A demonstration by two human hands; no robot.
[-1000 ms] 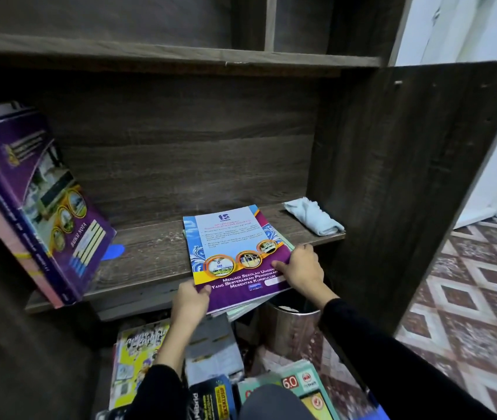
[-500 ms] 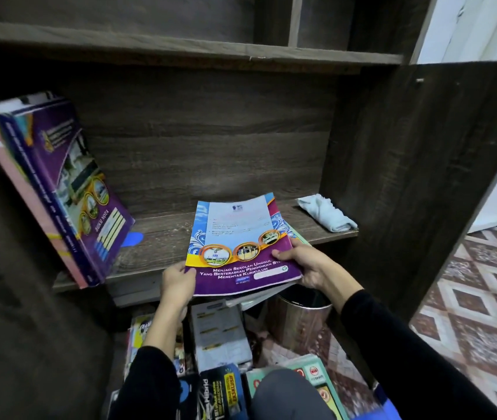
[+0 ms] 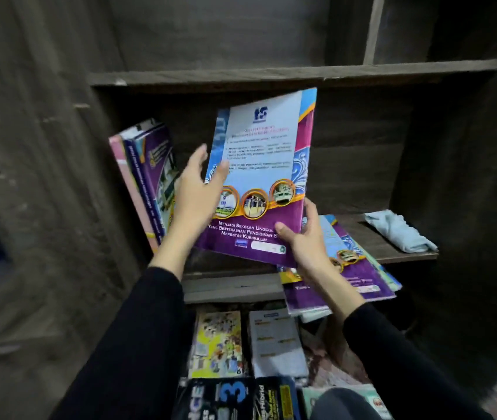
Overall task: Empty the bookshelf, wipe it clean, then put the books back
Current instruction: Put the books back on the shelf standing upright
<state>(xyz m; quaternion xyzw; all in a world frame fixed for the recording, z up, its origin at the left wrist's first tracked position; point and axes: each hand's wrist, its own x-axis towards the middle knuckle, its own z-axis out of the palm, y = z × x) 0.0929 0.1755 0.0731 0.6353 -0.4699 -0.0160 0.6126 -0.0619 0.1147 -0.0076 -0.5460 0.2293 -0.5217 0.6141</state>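
Several books (image 3: 147, 177) lean against the left wall of one compartment of the dark, wood-grain bookshelf (image 3: 271, 75), their glossy purple covers facing out. On the same board, a flat stack (image 3: 359, 268) of thin purple volumes overhangs the front edge, and a crumpled pale-blue cloth (image 3: 398, 230) lies at the right end. Both hands hold a glossy booklet (image 3: 268, 153) nearly upright in that compartment, its top tilted right. The left hand (image 3: 195, 195) grips its left edge, thumb on the cover. The right hand (image 3: 307, 237) pinches the lower right corner. Below, paperbacks (image 3: 220, 344) lie flat.
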